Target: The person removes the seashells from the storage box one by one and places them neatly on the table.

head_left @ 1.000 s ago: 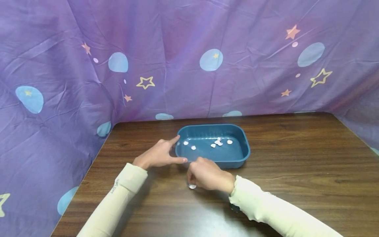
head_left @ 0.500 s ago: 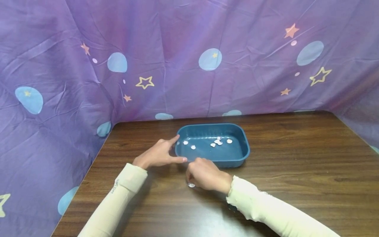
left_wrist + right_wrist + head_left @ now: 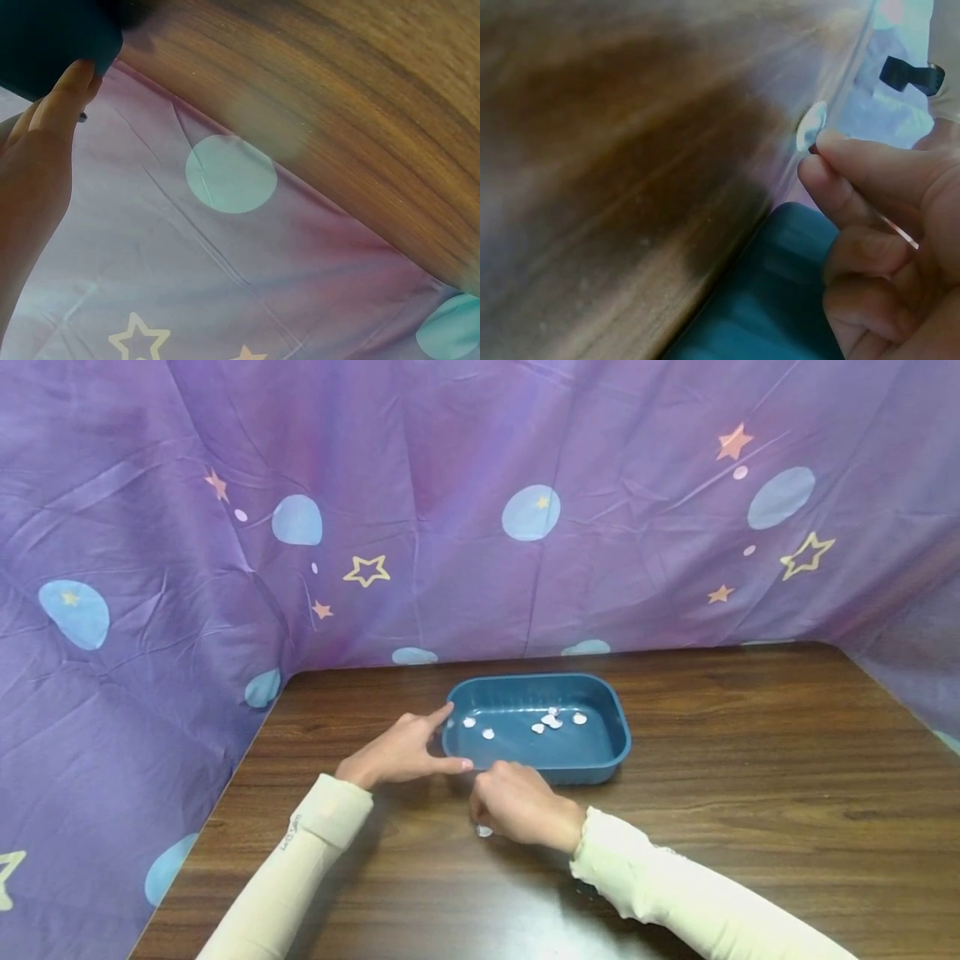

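In the head view, my left hand [image 3: 401, 752] rests at the left end of a blue rectangular tray [image 3: 621, 752]. Its thumb and index finger are spread straight, tips touching the rim. The left wrist view shows the fingertips against the tray's dark wall [image 3: 52, 45]. Just in front of the tray, my right hand [image 3: 517, 802] is low over the table, its fingers curled. Thumb and index fingertips pinch the edge of a small white rounded disc [image 3: 811, 126], close to the tabletop. Several similar white pieces [image 3: 551, 721] lie scattered on the tray floor.
The tray stands on a brown wood-grain table [image 3: 750, 793], towards its far side. A purple curtain [image 3: 450, 510] with stars and blue spots hangs behind and to the left. A black strap [image 3: 913, 75] on the left wrist shows in the right wrist view.
Both hands and the tray stay in nearly the same place. The right hand shifts very slightly left, keeping the white disc at its fingertips.
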Motion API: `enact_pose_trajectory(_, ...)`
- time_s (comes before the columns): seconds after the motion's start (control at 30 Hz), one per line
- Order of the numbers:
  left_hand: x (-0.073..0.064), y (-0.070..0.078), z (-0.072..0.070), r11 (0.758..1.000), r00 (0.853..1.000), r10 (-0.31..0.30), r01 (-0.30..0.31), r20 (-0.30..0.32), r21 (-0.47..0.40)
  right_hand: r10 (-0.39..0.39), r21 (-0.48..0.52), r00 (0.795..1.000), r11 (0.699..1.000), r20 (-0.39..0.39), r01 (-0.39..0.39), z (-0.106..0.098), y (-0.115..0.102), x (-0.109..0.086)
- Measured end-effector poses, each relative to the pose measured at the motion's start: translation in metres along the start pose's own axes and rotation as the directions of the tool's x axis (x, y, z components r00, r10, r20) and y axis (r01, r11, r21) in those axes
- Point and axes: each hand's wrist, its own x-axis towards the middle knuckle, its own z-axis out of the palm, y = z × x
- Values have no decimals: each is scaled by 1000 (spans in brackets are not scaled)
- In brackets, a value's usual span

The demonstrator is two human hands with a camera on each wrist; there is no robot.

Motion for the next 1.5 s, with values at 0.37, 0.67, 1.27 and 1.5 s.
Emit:
enact_pose_trajectory(0.37, 0, 0, -1, 1000, 1000, -1, 1, 11, -3, -34, -5, 999, 999, -32, 34, 0, 0, -3)
enact_pose_trajectory(0.67, 0, 0, -2, 1000, 1000, 3, -3, 1, -9, -66, 36, 998, 997, 15, 66, -14, 0, -4)
enact_pose_trajectory(1.27, -1, 0, 0, 1000, 1000, -7, 7, 14, -9, -185, 291, 983, 941, 20, 171, -54, 48, -2)
enact_pose_trajectory(1.5, -1, 2, 1, 1000, 1000, -20, 20, 13, -10, -32, 327, 999, 944, -28, 40, -58, 89, -2)
